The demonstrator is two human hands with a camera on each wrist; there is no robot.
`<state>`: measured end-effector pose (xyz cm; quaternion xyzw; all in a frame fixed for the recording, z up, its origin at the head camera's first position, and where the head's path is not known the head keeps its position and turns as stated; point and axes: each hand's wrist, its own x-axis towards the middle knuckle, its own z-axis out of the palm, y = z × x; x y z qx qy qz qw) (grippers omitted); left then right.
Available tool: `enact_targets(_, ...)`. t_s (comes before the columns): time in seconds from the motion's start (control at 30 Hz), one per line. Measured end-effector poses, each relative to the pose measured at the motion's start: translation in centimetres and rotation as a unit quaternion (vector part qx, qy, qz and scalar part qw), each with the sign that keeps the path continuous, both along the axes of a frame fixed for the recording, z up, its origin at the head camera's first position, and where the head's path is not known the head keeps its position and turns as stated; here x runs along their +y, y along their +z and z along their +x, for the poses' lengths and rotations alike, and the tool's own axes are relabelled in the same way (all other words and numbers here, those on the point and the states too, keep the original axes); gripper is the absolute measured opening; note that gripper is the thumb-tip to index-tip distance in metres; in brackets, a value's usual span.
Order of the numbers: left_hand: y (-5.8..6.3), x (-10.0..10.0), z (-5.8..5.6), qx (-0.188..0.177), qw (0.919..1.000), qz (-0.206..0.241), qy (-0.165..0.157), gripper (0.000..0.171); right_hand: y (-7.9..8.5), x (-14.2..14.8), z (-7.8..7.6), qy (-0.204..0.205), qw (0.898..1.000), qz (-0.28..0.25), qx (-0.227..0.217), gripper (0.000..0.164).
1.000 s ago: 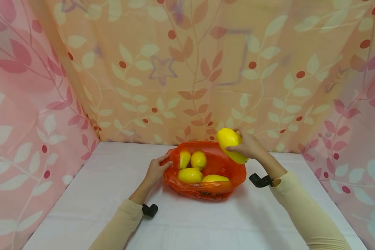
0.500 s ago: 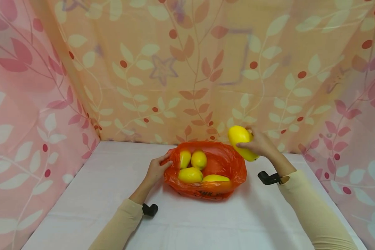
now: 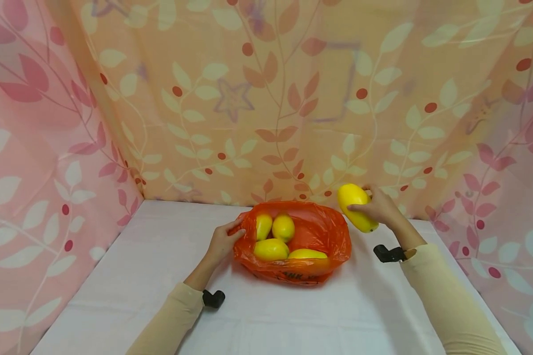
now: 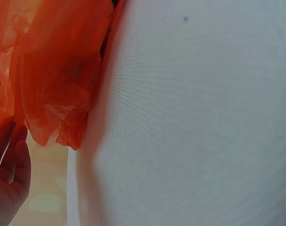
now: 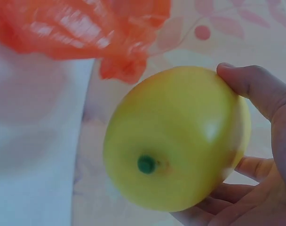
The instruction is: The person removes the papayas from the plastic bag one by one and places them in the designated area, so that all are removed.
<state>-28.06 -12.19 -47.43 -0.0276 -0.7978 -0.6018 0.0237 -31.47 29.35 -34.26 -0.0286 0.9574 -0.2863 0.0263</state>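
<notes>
An orange-red plastic bag (image 3: 293,273) lies with its mouth spread on the white table, several yellow mangoes (image 3: 271,250) inside it. My left hand (image 3: 222,241) pinches the bag's left rim; in the left wrist view, its fingers (image 4: 21,160) meet the edge of the crinkled plastic. My right hand (image 3: 377,207) grips another mango (image 3: 354,202) in the air, just outside the bag's right side. Close up in the right wrist view, that mango shows a green stem end, with the thumb (image 5: 256,84) on top and fingers beneath.
The white cloth-covered table (image 3: 160,276) extends around the bag. Behind it hangs a leaf-patterned curtain (image 3: 195,148), with pink curtains (image 3: 49,197) at both sides. A black wrist mount (image 3: 213,299) sits at each sleeve.
My right hand has carried the mango rightward, from above the bag's right rim to beyond it. My left hand and the bag have stayed in place.
</notes>
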Motion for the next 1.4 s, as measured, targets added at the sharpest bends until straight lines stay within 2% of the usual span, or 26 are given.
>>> enact_targets(0.2, -0.2, 0.0, -0.2, 0.004, 1.0000, 0.000, 0.004, 0.048, -1.9, 1.4, -0.6, -0.009, 1.000, -0.010, -0.004, 0.090)
enact_targets(0.43, -0.3, 0.0, -0.2, -0.002, 1.0000, -0.002, 0.009, 0.048, -4.4, 2.8, -1.2, -0.028, 0.999, -0.019, -0.034, 0.092)
enact_targets(0.73, -0.2, 0.1, -0.2, -0.002, 0.9999, -0.001, 0.013, 0.048, -6.8, 3.5, -2.0, -0.039, 0.998, -0.024, -0.038, 0.093)
enact_targets(0.9, -0.2, 0.1, -0.1, -0.004, 0.9999, -0.008, 0.013, 0.047, -7.7, 3.5, -2.2, -0.045, 0.997, -0.038, -0.057, 0.093)
enact_targets(1.17, -0.1, 0.2, -0.1, -0.003, 0.9999, -0.005, 0.013, 0.047, -8.9, 3.6, -2.0, -0.042, 0.996, -0.049, -0.061, 0.089)
enact_targets(1.4, -0.1, 0.1, -0.1, -0.009, 0.9998, -0.007, 0.017, 0.046, -9.2, 3.5, -2.1, -0.057, 0.995, -0.048, -0.072, 0.092)
